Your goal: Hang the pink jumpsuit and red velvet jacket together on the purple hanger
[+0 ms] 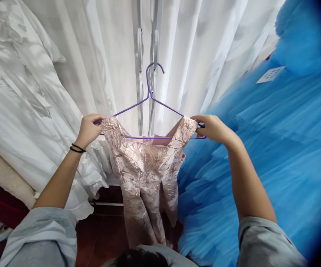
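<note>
A pink dress (149, 159) with a shiny flower pattern hangs by its wide straps on a purple hanger (164, 104), hook upward. At the left end, my left hand (90, 129) is closed around the hanger's corner beside the dress strap. My right hand (211, 128) pinches the opposite end, thumb and fingers at the other strap and the hanger wire. Part of the hanger's lower bar shows across the neckline. The dress's skirt drops toward the floor, and its lower end is partly hidden by my body.
White garments (24, 92) hang on the left. A big blue tulle gown (283, 148) with a white tag (270, 74) fills the right. Behind the hanger are white curtains (194, 48) and vertical metal poles with hooks (140, 48). The floor (102, 233) is dark red.
</note>
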`<state>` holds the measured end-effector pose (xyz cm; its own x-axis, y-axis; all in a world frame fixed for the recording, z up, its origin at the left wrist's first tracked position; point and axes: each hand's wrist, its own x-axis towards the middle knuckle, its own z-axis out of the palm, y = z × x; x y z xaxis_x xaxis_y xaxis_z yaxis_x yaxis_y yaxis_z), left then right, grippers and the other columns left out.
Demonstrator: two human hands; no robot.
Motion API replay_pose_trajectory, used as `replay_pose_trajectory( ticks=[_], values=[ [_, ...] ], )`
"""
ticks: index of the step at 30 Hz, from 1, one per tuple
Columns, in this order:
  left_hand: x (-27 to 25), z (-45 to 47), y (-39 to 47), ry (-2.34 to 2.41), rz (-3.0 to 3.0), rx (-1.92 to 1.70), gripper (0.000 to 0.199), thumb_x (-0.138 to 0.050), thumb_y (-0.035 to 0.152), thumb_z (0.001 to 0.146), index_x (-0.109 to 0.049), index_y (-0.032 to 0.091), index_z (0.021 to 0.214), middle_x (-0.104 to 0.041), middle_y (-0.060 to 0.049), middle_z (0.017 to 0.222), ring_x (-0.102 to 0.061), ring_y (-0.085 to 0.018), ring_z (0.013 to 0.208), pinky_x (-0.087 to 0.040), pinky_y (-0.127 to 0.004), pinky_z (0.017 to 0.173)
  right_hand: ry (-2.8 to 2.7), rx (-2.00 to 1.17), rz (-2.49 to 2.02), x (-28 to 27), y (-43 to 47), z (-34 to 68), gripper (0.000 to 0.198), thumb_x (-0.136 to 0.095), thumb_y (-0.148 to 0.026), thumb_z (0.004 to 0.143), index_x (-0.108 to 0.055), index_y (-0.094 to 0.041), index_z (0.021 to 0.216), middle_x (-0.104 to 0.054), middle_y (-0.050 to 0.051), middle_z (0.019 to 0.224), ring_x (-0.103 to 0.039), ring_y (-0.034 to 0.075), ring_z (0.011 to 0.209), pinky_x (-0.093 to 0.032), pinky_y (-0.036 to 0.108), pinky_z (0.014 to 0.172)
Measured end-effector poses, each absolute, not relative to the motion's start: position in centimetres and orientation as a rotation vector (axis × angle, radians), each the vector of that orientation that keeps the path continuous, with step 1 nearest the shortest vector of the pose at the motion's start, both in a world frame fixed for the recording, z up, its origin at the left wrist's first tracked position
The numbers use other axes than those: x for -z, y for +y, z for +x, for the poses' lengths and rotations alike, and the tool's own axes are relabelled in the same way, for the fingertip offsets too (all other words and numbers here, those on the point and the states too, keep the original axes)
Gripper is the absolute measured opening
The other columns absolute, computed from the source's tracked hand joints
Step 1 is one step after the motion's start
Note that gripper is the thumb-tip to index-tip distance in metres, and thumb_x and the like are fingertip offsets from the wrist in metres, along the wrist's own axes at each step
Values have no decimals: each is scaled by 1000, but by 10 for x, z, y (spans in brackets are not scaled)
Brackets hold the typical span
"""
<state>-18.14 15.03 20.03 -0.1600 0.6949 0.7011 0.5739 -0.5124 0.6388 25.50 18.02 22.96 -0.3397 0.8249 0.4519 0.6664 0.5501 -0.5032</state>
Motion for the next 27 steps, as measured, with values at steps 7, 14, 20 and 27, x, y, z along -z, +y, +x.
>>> replay_pose_trajectory(
  ticks=[7,14,20,27],
  values=[
    [-194,-196,146,1229,1802,-1589,41,-71,48,67,-76,14,90,-74,-11,94,-66,-22,86,-53,-24,63,-2087,-702,-986,-223,176,267,55,-66,-22,69,-65,-15,123,-73,5,93,-68,18,79,-58,26,65],
    [-189,-176,150,1339,1703,-1754,58,-83,60,52,-74,11,82,-70,-7,76,-63,-16,67,-53,-24,57,-1817,-660,-894,-200,193,251,44,-78,-52,67,-75,-13,87,-69,3,72,-61,14,67,-51,24,63],
    [-192,-179,147,1289,1592,-1843,45,-82,54,53,-70,14,69,-63,-2,61,-55,-12,54,-48,-22,50,-1681,-659,-877,-188,197,240,48,-82,-55,61,-75,-13,84,-66,2,68,-57,11,60,-48,22,56],
    [-222,-180,142,1450,2160,-1322,43,-69,55,70,-74,13,77,-71,-7,76,-63,-19,74,-48,-25,65,-1813,-391,-880,-203,196,244,47,-78,-53,69,-75,-14,95,-72,6,78,-64,16,66,-53,27,62]
  ],
)
